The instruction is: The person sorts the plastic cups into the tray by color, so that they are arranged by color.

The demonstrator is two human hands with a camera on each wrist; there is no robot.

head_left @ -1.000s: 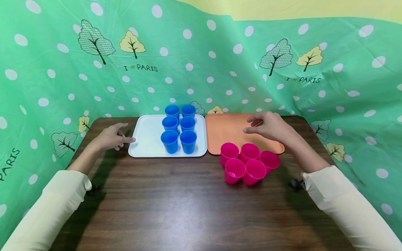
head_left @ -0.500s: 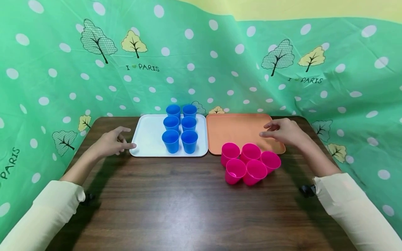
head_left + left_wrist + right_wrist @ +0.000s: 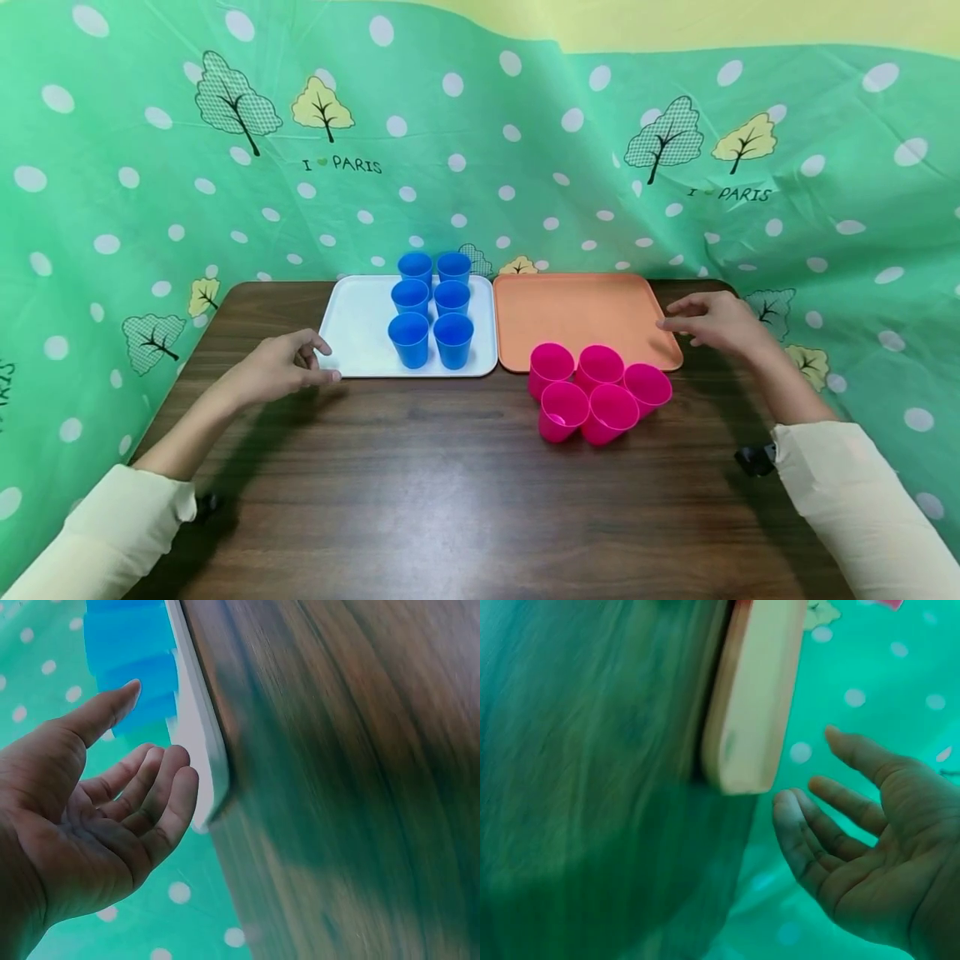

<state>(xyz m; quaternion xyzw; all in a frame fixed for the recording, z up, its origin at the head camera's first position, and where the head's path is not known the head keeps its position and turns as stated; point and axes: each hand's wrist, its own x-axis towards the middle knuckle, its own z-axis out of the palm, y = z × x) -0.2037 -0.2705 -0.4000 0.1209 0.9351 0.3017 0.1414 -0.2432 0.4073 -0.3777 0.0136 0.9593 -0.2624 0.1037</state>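
Note:
My left hand (image 3: 279,365) hovers at the front left corner of the white tray (image 3: 358,337), fingers loosely bent and holding nothing. In the left wrist view the palm of the left hand (image 3: 112,817) shows bare. Several blue cups (image 3: 409,340) stand upright in two columns on the right part of that tray. Past the right edge of the orange tray (image 3: 577,308) is my right hand (image 3: 712,323), relaxed and holding nothing; the right wrist view shows that hand (image 3: 877,840) apart from the tray's corner. Several pink cups (image 3: 564,412) cluster before the orange tray, one of them tilted.
A dark wooden table (image 3: 420,483) carries both trays, which lie side by side along its back edge. Behind it hangs a green dotted cloth (image 3: 480,150) printed with trees.
The right hand has moved right, from above the orange tray to past its right edge. My left hand has come nearer and slightly right along the white tray's side. The cups stay put.

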